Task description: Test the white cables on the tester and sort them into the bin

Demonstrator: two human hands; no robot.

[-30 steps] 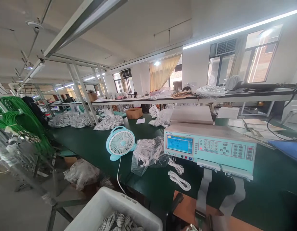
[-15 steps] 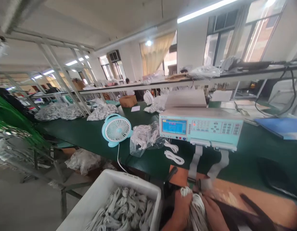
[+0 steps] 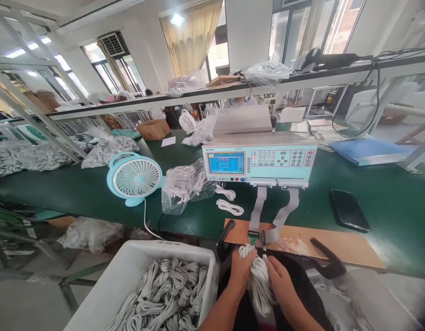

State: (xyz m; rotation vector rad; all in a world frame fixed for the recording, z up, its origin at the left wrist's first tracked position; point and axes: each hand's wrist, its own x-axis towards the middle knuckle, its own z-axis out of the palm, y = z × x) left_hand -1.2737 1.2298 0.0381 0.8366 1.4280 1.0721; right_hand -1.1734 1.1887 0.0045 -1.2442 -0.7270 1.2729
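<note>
My left hand [image 3: 241,273] is closed around a bundle of coiled white cables [image 3: 261,292] above my lap. Beside it my right hand [image 3: 281,281] has its fingers pinched at a cable plug [image 3: 264,252], just below the dark connector at the end of the right grey ribbon cable [image 3: 288,209]. The left ribbon cable [image 3: 257,214] ends at a small green board [image 3: 252,240] above my left hand. Both ribbons run from the front of a light-blue tester [image 3: 263,161] with a lit screen. Under the ribbon ends lies an orange-brown board [image 3: 302,241].
A white crate [image 3: 174,247] full of coiled cables stands at the left. On the green table [image 3: 95,193] are a blue fan [image 3: 139,179], bagged cables [image 3: 181,184], two loose coils [image 3: 229,208], a phone [image 3: 350,210] and a blue folder [image 3: 369,149]. A person [image 3: 245,101] sits behind the tester.
The camera view has tilted down and shifted right, so the bench things appear higher and further left. Both hands stay at the cable bundle near the ribbon ends.
</note>
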